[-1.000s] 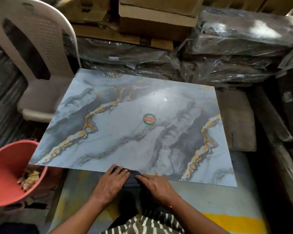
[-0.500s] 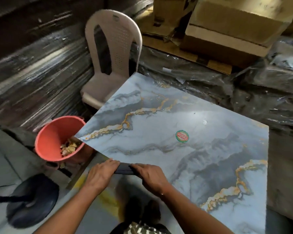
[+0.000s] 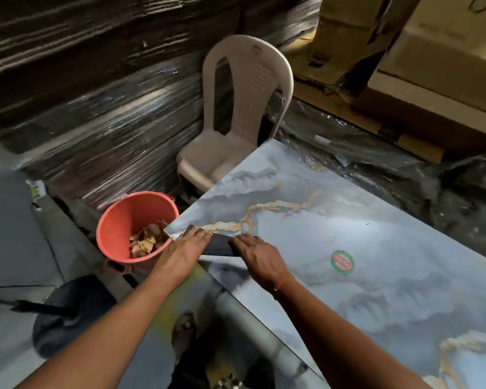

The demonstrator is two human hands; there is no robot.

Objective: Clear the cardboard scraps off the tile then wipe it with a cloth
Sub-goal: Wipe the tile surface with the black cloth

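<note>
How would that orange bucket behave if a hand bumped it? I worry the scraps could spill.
The bucket looks like thin plastic and holds only a small heap of cardboard scraps, so it is probably light and would slide or tip easily. It stands right by the tile corner, close to the left hand, so a nudge seems possible.
</note>
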